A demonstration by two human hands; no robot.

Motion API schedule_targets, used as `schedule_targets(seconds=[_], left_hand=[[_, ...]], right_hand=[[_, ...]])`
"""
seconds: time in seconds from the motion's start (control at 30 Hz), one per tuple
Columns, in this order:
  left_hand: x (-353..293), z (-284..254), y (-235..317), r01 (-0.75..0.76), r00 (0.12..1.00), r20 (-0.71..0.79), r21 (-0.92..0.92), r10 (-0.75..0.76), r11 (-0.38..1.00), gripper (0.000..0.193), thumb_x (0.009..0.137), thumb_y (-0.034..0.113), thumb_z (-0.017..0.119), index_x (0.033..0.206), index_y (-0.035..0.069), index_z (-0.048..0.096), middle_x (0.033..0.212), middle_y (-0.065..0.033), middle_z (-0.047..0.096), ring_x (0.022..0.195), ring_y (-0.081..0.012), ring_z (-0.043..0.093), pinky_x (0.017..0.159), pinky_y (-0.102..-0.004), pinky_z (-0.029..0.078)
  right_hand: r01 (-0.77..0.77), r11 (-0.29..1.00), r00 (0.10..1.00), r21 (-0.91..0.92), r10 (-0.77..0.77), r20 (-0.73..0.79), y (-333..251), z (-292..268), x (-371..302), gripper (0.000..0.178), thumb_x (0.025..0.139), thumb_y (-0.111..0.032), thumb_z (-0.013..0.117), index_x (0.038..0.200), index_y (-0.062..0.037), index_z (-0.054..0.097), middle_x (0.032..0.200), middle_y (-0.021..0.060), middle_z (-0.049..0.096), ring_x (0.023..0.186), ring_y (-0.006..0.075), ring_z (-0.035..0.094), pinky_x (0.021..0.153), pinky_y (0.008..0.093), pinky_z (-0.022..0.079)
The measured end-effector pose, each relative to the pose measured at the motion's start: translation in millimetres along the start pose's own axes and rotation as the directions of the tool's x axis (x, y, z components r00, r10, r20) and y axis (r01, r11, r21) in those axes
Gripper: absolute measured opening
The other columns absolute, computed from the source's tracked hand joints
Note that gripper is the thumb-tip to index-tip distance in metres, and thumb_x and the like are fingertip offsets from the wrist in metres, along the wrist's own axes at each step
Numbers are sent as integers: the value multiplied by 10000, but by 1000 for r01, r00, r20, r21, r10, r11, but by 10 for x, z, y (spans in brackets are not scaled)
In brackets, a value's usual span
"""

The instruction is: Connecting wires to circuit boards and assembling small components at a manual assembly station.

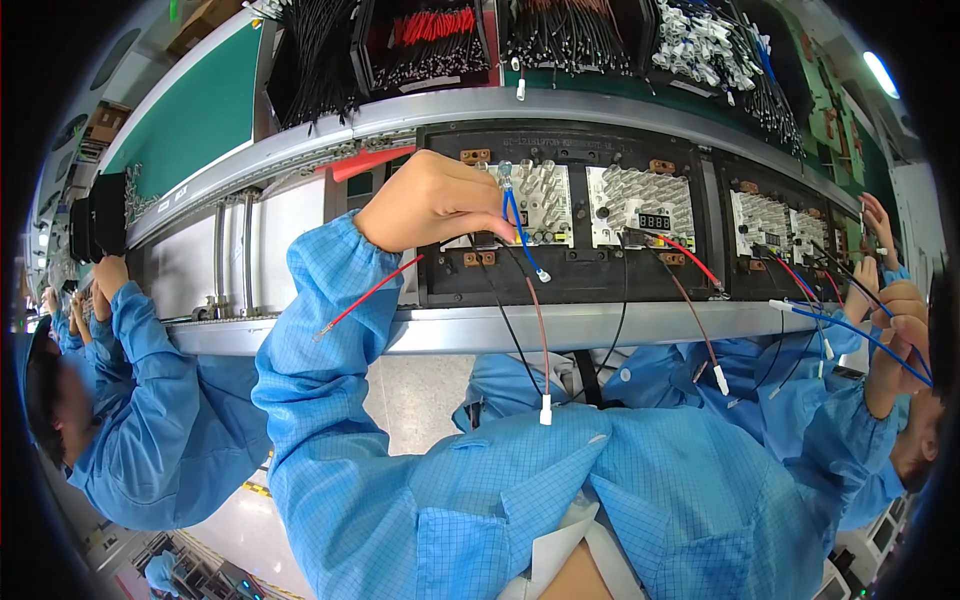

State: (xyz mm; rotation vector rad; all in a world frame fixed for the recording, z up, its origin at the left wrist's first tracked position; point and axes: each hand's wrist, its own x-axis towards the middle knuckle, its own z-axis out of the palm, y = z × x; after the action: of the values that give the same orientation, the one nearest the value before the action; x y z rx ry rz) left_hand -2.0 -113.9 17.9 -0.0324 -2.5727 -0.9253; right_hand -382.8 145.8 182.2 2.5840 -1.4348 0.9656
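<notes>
My left hand is closed at a white circuit board in a black tray. Its thumb and fingers pinch at a short blue wire with pale end terminals; the fingertips are partly hidden. Red, black and brown leads hang from this board, one ending in a white connector. Off to the far right, my right hand is raised and closed around several longer blue wires. Beside the first board lies a second circuit board with a small digit display and similar leads.
Black bins of sorted wires stand along the back. A metal rail runs along the front edge. Another tray with boards sits to the right, near a co-worker's hands. Another person works on the left.
</notes>
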Motion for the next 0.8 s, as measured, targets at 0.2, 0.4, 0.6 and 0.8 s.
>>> schedule_targets(seconds=[0.2, 0.4, 0.6, 0.8], left_hand=[[-32, 16, -50, 14, 1000, -1, 4, -14, 1000, 161, 746, 134, 713, 849, 15, 680, 791, -87, 679, 696, -231, 657, 601, -280, 512], [-41, 21, -41, 3, 1000, 3, 23, -3, 1000, 153, 751, 142, 707, 845, 24, 683, 783, -85, 676, 698, -228, 659, 599, -287, 514], [-48, -4, -60, 21, 999, 31, -1, -21, 1000, 145, 771, 145, 691, 856, 28, 684, 776, -95, 671, 695, -233, 657, 594, -291, 513], [-67, 4, 14, 18, 1000, 21, -98, -16, 995, 153, 777, 147, 686, 857, 17, 676, 768, -100, 666, 685, -251, 653, 587, -301, 503]], right_hand=[[39, 999, 996, 34, -41, 75, 37, -8, 76, 151, 952, -137, 461, 991, -2, 516, 687, 130, 540, 620, 236, 512, 571, 354, 426], [-33, 997, 994, 67, 25, 108, 39, 112, 143, 144, 939, -154, 482, 951, -19, 531, 713, 110, 560, 652, 232, 536, 641, 400, 448], [-203, 977, 976, 65, 197, 91, -56, 289, 260, 148, 918, -185, 511, 892, -45, 552, 755, 79, 594, 711, 226, 583, 763, 482, 494], [-228, 965, 890, 128, 153, 430, 127, 728, 610, 128, 845, -139, 557, 858, -25, 614, 788, 95, 653, 763, 266, 604, 694, 358, 468]])
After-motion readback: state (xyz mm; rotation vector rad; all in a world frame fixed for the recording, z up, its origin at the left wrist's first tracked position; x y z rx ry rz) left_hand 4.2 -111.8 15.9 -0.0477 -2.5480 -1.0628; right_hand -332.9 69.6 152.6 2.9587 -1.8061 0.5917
